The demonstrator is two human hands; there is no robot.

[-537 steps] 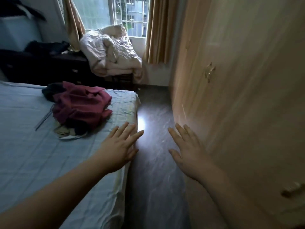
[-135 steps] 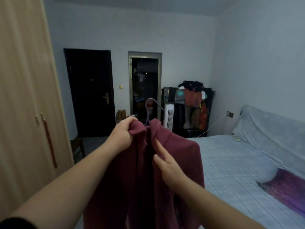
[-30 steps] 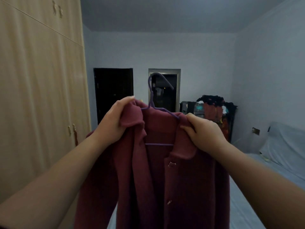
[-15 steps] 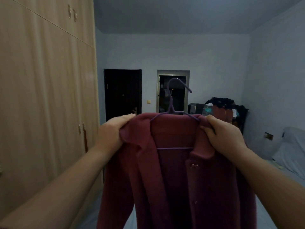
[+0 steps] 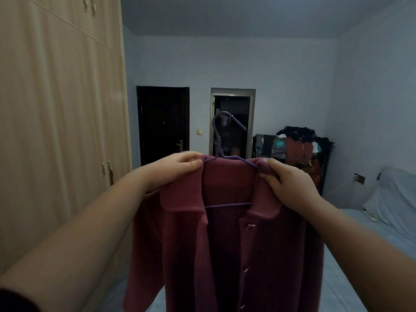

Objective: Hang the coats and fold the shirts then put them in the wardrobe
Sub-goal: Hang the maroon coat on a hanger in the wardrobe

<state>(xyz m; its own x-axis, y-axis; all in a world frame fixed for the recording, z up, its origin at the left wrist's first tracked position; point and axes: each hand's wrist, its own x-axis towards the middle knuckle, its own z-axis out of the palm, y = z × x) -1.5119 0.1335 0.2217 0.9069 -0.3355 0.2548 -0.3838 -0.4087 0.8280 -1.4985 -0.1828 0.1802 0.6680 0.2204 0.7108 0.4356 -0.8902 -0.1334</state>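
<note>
Both hands up at chest height, arms stretched forward. My left hand (image 5: 177,168) has fingers curled over the left shoulder of the coat (image 5: 225,244), thumb pinching the collar edge near the hanger (image 5: 221,140). My right hand (image 5: 290,185) grips the right shoulder and collar the same way, knuckles toward me, fingers bunched into the fabric. Forearms bare; dark sleeve edge at my lower left.

Coat hangs straight down between my hands, held in the air, in front of me and right of the wardrobe (image 5: 60,131). Maroon, soft fuzzy knit, wide flat collar, front open with small metal snaps down the placket. Hanger is thin purple wire-like plastic, hook sticking up above the collar, crossbar visible inside the neck opening.

Wardrobe is pale wood-grain, tall, doors closed, small brass handles. Beyond: dark door (image 5: 163,124), open doorway (image 5: 231,122), a rack heaped with clothes (image 5: 295,147) against pale blue walls. Bed (image 5: 371,239) with light blue sheet at right, pillow near the wall.
</note>
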